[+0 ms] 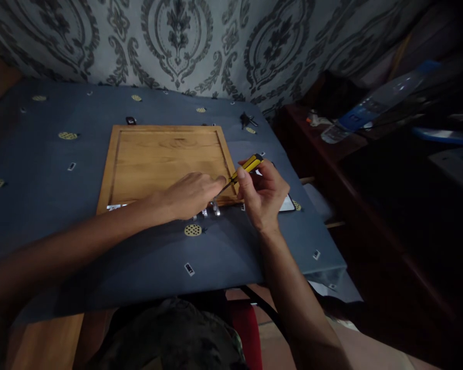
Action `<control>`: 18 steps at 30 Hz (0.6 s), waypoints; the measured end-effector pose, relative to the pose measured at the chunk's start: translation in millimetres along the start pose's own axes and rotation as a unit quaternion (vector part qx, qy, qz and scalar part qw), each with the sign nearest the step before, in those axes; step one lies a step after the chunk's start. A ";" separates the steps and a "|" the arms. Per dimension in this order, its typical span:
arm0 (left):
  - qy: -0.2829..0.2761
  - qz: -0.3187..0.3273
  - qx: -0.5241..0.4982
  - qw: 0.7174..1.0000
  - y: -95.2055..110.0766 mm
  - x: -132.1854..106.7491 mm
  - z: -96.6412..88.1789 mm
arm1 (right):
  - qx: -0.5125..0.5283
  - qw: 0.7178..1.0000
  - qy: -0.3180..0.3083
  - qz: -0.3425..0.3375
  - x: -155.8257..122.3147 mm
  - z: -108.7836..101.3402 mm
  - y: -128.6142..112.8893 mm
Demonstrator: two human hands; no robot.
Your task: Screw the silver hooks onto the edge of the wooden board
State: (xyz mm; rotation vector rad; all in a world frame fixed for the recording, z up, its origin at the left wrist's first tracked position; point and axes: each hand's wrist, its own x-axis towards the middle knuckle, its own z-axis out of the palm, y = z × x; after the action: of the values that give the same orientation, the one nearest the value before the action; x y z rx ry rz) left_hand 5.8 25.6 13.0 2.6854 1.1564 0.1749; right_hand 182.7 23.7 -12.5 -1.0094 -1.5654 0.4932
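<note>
A framed wooden panel [170,159], like a small cabinet door, lies flat on the cloth-covered table. My right hand [266,198] is closed round the yellow and black handle of a screwdriver [250,163], whose shaft slants down to the left toward the panel's near edge. Beside the shaft, my left hand [193,194] is closed over that edge with its fingers bunched; what they hold is hidden. Just below the left fingers, a metal hinge [215,208] sticks out from the edge. Another metal piece [116,207] shows at the panel's near left corner, partly behind my left forearm.
The blue tablecloth [139,277] bears pineapple prints. Beyond the panel lie a small black object [130,121] and a dark clustered item [247,121]. A white, dark-edged flat object [287,204] is partly behind my right hand. On the right, a plastic bottle [378,105] leans above a dark red surface.
</note>
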 end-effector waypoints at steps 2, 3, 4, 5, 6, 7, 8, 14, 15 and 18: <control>0.002 -0.002 -0.004 1.000 0.6 -0.2 -0.4 | 0.003 1.000 0.002 -0.002 0.0 0.0 0.5; 0.001 -0.001 -0.005 1.000 0.9 -0.3 -0.8 | 0.004 1.000 0.002 -0.003 0.0 0.0 1.0; -0.002 0.001 -0.004 1.000 1.3 -0.4 -1.2 | 0.005 1.000 0.001 -0.003 -0.2 0.0 1.7; -0.006 0.005 -0.003 1.000 1.6 -0.4 -1.5 | 0.004 1.000 0.002 -0.003 -0.3 0.0 2.4; -0.011 0.008 -0.001 1.000 1.8 -0.6 -1.8 | 0.002 1.000 0.002 -0.002 -0.5 0.0 3.1; -0.014 0.011 0.001 1.000 2.0 -0.7 -1.9 | -0.001 1.000 0.003 -0.001 -0.6 0.0 3.8; -0.015 0.015 0.003 1.000 2.2 -0.9 -1.8 | -0.003 1.000 0.002 0.000 -0.7 0.0 4.4; -0.029 0.039 0.056 0.997 6.1 -2.1 -3.5 | 0.005 1.000 0.001 -0.003 -0.6 0.0 4.6; -0.033 0.042 0.068 0.996 7.5 -2.3 -4.8 | 0.008 1.000 0.001 -0.004 -0.4 0.2 4.3; -0.038 0.048 0.091 0.994 11.8 -3.0 -9.2 | 0.007 1.000 0.001 -0.003 -0.2 0.5 3.6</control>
State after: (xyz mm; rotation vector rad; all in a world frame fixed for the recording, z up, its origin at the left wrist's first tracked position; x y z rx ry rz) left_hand 10.3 16.9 24.6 2.8815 1.0686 -0.0184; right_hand 183.4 25.6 -15.5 -0.9927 -1.5614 0.4990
